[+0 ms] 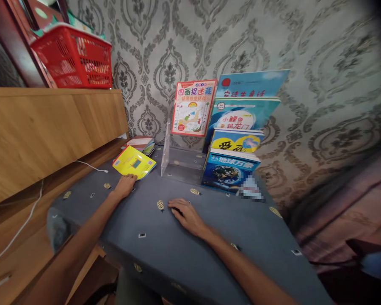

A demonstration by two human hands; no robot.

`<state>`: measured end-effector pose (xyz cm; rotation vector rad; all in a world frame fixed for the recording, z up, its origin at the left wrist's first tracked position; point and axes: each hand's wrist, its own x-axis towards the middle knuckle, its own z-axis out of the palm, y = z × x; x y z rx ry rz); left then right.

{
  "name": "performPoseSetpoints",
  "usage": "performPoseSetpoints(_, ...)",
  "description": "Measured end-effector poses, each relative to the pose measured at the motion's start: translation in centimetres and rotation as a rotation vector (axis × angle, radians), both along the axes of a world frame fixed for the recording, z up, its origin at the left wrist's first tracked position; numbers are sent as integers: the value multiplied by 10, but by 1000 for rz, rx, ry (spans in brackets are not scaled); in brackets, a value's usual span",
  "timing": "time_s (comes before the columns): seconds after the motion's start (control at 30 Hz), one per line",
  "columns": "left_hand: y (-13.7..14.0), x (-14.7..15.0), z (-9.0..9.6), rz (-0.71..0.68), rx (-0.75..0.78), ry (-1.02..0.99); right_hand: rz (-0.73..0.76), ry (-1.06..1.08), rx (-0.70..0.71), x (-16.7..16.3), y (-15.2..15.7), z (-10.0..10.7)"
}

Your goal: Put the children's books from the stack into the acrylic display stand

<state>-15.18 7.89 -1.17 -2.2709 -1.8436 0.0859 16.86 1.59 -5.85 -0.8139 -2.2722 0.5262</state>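
Observation:
A yellow book [135, 162] with a red spine lies at the left of the cloth-covered table, in front of a small stack of books. My left hand [126, 185] has its fingers closed at the near edge of this book. On the cloth in the middle, my right hand [186, 215] rests palm down, holding nothing, its fingers slightly bent and the thumb apart. Behind it stands a clear stepped book rack [184, 171]. A red-bordered picture book [193, 108] leans on its back left tier, and the lower left tier is bare.
Down the rack's right side stand several books, including a blue earth book [227, 171] in front. A red basket [79, 57] sits on the wooden cabinet [57, 135] at left. A white cable [93, 166] reaches the table's left edge. Patterned wallpaper [241, 38] covers the wall behind.

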Motion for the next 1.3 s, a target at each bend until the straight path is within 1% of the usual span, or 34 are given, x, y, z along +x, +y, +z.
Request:
performPoseSetpoints(0.27,-50,13,6,-29,-20,40,-1,-23,26,-1,0,2)
performPoseSetpoints(0.47,-90,35,10,-56,-34,74,-19,-40,30,-3,-1,4)
performPoseSetpoints(0.63,-125,63,11,-77,-22,120,-37,-35,40,-4,-1,3)
performPoseSetpoints(0.77,-150,92,8,-119,4,110,-41,40,80,-4,-1,4)
performPoseSetpoints(0.9,-170,121,0,-202,17,76,-66,126,138,-4,-1,4)
performPoseSetpoints(1.0,-182,137,-4,-300,50,9,-94,109,146,-4,-1,2)
performPoseSetpoints(1.1,-181,136,-3,-403,33,-115,-134,72,129,-1,0,0)
performPoseSetpoints(1.17,-166,123,1,-401,0,-226,-156,46,114,0,1,-1)
performPoseSetpoints(1.23,-142,102,4,-292,20,-330,-184,19,92,1,2,0)
performPoseSetpoints(1.3,-114,78,5,-146,44,-332,-220,0,62,2,2,1)
